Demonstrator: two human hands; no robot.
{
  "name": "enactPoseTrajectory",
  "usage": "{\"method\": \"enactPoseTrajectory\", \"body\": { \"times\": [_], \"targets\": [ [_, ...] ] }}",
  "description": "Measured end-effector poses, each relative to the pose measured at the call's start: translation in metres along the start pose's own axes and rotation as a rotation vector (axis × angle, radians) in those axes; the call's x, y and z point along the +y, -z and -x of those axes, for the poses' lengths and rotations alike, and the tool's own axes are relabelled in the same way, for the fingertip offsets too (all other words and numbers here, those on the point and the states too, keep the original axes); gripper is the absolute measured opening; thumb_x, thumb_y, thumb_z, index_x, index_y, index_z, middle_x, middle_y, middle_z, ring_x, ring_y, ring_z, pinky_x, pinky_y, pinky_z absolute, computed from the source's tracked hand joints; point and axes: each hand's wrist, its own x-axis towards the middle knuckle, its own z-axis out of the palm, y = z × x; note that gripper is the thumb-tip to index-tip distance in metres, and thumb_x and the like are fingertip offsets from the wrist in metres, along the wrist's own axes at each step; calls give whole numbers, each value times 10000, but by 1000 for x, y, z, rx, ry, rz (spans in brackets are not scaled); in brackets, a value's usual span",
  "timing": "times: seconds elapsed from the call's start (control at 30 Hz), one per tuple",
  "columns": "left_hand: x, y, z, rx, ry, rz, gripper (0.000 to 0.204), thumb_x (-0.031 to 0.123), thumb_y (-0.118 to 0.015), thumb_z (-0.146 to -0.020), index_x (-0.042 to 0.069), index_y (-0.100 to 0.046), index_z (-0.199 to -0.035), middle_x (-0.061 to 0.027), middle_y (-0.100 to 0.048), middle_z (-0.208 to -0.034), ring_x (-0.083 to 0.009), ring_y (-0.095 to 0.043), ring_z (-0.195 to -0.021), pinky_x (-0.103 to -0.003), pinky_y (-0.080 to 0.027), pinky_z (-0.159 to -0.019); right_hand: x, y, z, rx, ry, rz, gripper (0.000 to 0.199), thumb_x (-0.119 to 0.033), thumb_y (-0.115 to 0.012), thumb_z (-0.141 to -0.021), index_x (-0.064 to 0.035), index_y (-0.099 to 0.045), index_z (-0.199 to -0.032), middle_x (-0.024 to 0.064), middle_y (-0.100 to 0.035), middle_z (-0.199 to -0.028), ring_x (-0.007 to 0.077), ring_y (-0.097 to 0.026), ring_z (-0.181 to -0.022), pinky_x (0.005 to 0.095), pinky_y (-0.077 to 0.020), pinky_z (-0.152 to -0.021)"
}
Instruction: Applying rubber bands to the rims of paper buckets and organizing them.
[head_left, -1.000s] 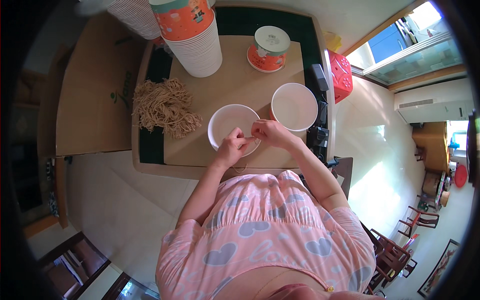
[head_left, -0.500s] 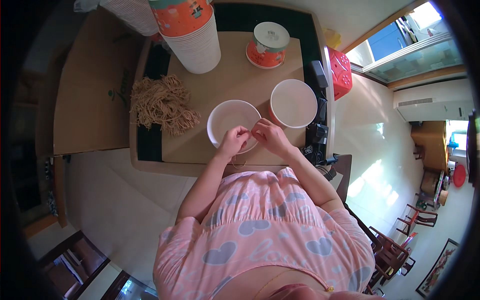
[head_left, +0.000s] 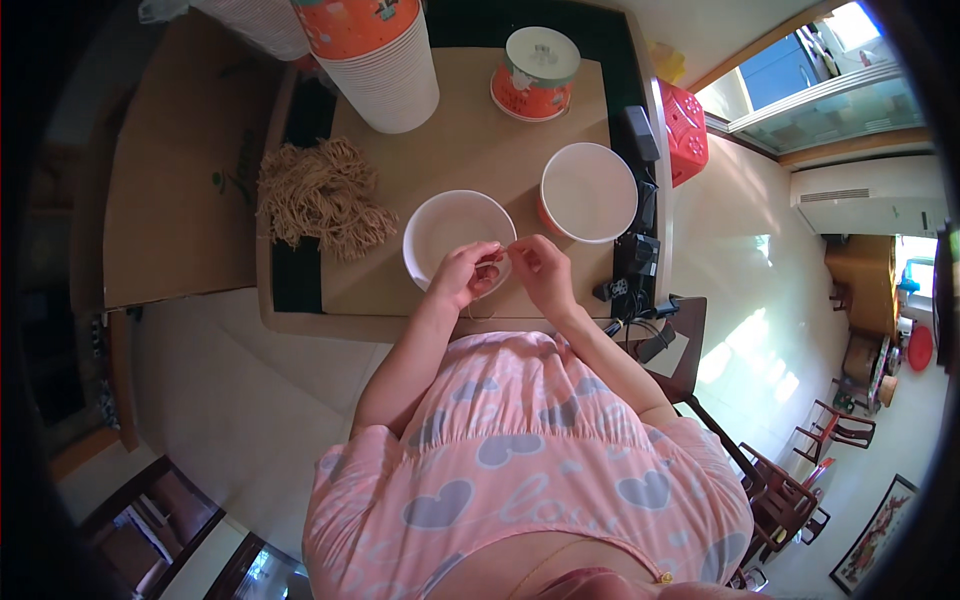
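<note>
My left hand [head_left: 466,275] is closed in a pinch over the near side of a white paper tub [head_left: 415,230]. A thin tan string [head_left: 480,317] hangs from below it in a small loop. My right hand [head_left: 543,277] is also pinched, its fingertips almost meeting the left ones at the tub's right rim. What lies between the right fingertips is too small to make out clearly. To the left lies a tangled bundle of tan string [head_left: 325,195]. A second open tub [head_left: 588,192], white inside with an orange outside, stands to the right of my hands.
A tall stack of paper tubs [head_left: 375,75] leans at the back left beside an open cardboard box [head_left: 190,190]. One orange tub [head_left: 535,75] sits upside down at the back. Black adapters and cables [head_left: 636,260] line the table's right edge, near a red stool [head_left: 683,135].
My hands have drawn slightly apart at the fingertips, and the right hand has turned more upright. The whole view has shifted a little, so the tabletop things appear higher.
</note>
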Motion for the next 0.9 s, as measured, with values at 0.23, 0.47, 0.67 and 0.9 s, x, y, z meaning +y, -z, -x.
{"method": "enactPoseTrajectory", "body": {
  "times": [0.23, 0.47, 0.67, 0.9],
  "targets": [
    [-3, 0, -1, -44, -54, -1, 135, 197, -624, -865, 67, -619, -829, -5, -593, -732, -71, -480, -527, -192, -318, -399, -15, 1, -3, 43, 122, 39, 91, -37, -661, -801, -38, -631, -887, 89, -609, -865, 190, -625, -687, 280, -501, -581],
    [1, -1, 3, 0, -46, 37, 112, 165, -647, -853, 55, -635, -870, 0, -606, -756, -53, -459, -519, -187, -307, -399, -5, -4, 0, 48, 214, 62, 209, 32, -609, -817, -33, -662, -1008, 110, -609, -971, 206, -632, -796, 273, -523, -638],
    [-1, 6, 3, -42, -98, -27, 101, 99, -620, -863, 29, -647, -930, 16, -604, -750, -32, -456, -527, -172, -305, -406, -9, 2, 2, -28, 218, 78, 195, 25, -571, -850, -30, -663, -1013, 96, -603, -986, 179, -620, -787, 256, -493, -626],
    [0, 5, 10, 47, -234, -295, 72, 86, -634, -845, 42, -653, -898, 32, -575, -681, -29, -473, -538, -169, -313, -412, -9, 10, -13, -166, -90, -104, 164, -25, -627, -834, -38, -666, -992, 40, -550, -842, 79, -523, -659, 221, -418, -557]
  ]
}}
